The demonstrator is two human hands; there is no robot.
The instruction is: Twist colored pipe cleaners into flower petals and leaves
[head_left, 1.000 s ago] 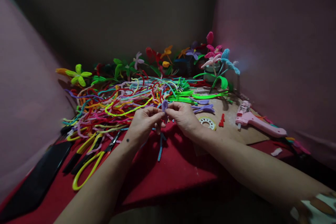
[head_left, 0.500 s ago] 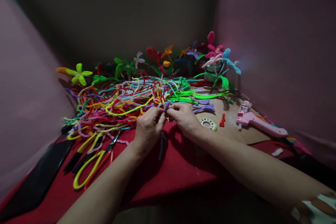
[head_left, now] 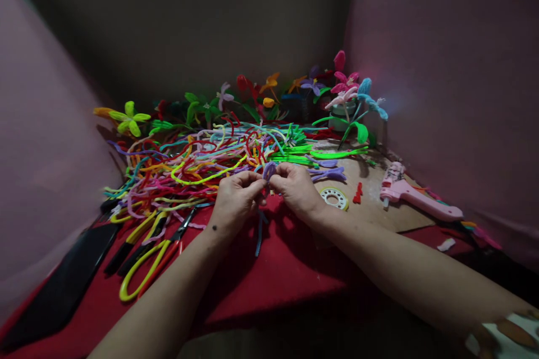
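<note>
A small loop of purple pipe cleaner (head_left: 269,170) stands up between my two hands over the front of the pile. My left hand (head_left: 239,195) pinches its lower left side between thumb and forefinger. On the other side my right hand (head_left: 293,188) grips the loop in the same way, its fingertips close to the left ones. Just behind lie finished purple petals (head_left: 330,174) and a bundle of bright green pipe cleaners (head_left: 292,153). A short blue strip (head_left: 259,235) lies on the cloth below my hands.
Tangled pipe cleaners (head_left: 189,168) spread over the left and middle. Yellow-handled scissors (head_left: 145,275) and a black flat object (head_left: 63,286) lie front left. At right are a tape roll (head_left: 334,199), a pink glue gun (head_left: 415,193) and cardboard (head_left: 374,216). Pipe-cleaner flowers (head_left: 130,118) line the back.
My left hand turned at the wrist and came back while pinching the loop. The purple loop twisted edge-on, then turned to show its opening again. My right hand stayed nearly in place.
</note>
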